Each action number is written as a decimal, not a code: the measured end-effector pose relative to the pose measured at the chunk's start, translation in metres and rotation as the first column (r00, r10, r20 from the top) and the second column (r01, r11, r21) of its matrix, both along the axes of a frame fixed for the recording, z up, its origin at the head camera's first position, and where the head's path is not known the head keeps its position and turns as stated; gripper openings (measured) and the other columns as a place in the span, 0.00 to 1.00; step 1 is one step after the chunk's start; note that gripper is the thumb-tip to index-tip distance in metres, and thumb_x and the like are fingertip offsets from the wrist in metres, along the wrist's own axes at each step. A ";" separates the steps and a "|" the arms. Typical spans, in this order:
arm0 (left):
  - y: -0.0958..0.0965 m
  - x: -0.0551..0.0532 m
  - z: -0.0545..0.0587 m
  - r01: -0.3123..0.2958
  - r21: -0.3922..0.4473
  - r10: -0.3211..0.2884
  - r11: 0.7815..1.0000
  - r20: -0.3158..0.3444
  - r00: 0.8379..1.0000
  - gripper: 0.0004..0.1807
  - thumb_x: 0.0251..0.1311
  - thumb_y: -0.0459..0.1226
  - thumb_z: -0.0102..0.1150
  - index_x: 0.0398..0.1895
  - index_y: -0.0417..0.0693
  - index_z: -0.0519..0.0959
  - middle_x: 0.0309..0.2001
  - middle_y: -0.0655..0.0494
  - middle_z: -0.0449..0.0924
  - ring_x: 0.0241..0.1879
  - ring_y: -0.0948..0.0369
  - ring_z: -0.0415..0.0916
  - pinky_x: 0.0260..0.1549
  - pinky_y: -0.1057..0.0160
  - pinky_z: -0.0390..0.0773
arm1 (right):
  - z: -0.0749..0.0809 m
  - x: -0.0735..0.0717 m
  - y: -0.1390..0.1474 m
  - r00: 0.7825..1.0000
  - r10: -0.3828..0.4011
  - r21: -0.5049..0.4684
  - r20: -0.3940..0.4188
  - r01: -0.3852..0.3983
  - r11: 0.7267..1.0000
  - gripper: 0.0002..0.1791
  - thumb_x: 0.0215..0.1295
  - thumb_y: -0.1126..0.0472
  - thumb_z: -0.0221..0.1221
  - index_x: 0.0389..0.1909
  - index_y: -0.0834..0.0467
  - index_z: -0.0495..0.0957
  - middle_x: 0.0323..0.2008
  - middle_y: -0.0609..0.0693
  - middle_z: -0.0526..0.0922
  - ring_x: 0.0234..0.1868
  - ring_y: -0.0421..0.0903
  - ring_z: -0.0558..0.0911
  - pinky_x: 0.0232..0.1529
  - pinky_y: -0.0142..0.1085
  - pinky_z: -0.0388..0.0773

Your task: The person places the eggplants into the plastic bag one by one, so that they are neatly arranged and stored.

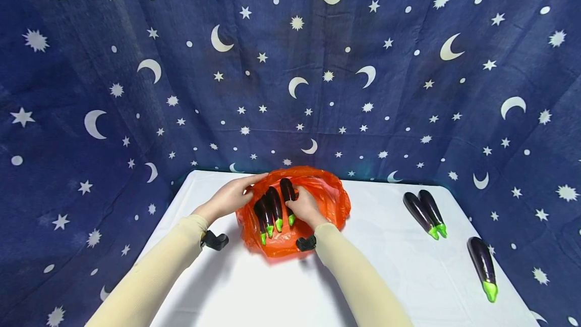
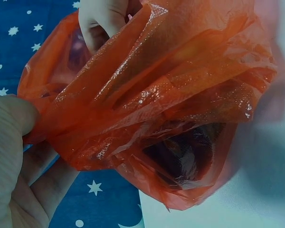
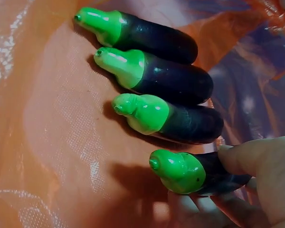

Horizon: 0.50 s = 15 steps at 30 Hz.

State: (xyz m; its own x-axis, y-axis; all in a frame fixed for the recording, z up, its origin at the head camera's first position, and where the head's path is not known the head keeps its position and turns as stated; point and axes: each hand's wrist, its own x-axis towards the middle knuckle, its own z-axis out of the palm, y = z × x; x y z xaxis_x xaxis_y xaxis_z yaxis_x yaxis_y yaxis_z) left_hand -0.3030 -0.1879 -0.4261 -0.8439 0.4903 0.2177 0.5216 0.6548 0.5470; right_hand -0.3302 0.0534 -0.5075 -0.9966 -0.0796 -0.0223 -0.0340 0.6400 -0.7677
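Note:
An orange plastic bag (image 1: 335,203) lies spread with its mouth facing up on the white table. My left hand (image 1: 229,198) pinches the left rim of the bag; in the left wrist view the film (image 2: 180,80) bunches between thumb and fingers. Inside the bag my right hand (image 1: 306,208) grips a dark purple eggplant (image 1: 287,189) with a bright green cap. Three more eggplants (image 3: 180,122) lie in a row to the left of it, caps toward me. In the right wrist view, thumb and fingers wrap the body of the held eggplant (image 3: 178,172).
Two eggplants (image 1: 419,212) lie side by side at the right of the white table (image 1: 376,256). Another eggplant (image 1: 482,261) lies closer to the right edge. A dark blue curtain (image 1: 386,90) with moons and stars hangs behind and along the sides.

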 end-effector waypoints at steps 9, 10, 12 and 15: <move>-0.002 0.001 0.002 -0.013 -0.018 0.013 1.000 0.005 1.000 0.36 0.64 0.25 0.53 0.75 0.57 0.71 0.66 0.55 0.77 0.58 0.57 0.78 0.60 0.52 0.76 | -0.005 -0.005 -0.007 1.000 0.004 0.074 -0.018 -0.002 0.997 0.36 0.65 0.58 0.67 0.73 0.58 0.68 0.59 0.58 0.81 0.55 0.57 0.81 0.59 0.51 0.77; -0.002 0.001 0.002 -0.013 -0.017 0.014 1.000 0.009 1.000 0.36 0.64 0.25 0.53 0.75 0.58 0.71 0.66 0.56 0.77 0.58 0.57 0.78 0.60 0.53 0.76 | -0.005 -0.005 -0.007 1.000 0.002 0.080 -0.019 0.000 0.997 0.36 0.65 0.58 0.67 0.73 0.58 0.68 0.60 0.58 0.80 0.56 0.57 0.81 0.59 0.51 0.77; -0.003 0.001 0.001 -0.016 -0.016 0.016 1.000 0.016 1.000 0.36 0.64 0.26 0.53 0.75 0.58 0.71 0.66 0.57 0.77 0.58 0.58 0.78 0.61 0.53 0.75 | -0.006 -0.006 -0.009 1.000 0.001 0.089 -0.023 0.001 0.996 0.36 0.65 0.58 0.67 0.73 0.58 0.69 0.61 0.58 0.80 0.57 0.57 0.80 0.60 0.51 0.76; -0.002 0.001 0.000 -0.012 -0.013 0.012 1.000 0.014 1.000 0.36 0.64 0.25 0.53 0.75 0.58 0.71 0.67 0.57 0.76 0.59 0.57 0.78 0.61 0.52 0.75 | -0.006 -0.005 -0.010 1.000 0.010 0.088 -0.026 -0.007 0.996 0.36 0.65 0.58 0.67 0.73 0.59 0.68 0.61 0.59 0.80 0.57 0.58 0.81 0.60 0.51 0.76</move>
State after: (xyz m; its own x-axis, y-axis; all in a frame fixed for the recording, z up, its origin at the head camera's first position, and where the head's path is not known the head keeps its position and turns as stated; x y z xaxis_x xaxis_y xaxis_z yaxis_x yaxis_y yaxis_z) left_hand -0.3024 -0.1902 -0.4260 -0.8526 0.4832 0.1989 0.5059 0.6680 0.5457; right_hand -0.3349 0.0439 -0.5139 -0.9962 -0.0871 -0.0034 -0.0592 0.7045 -0.7072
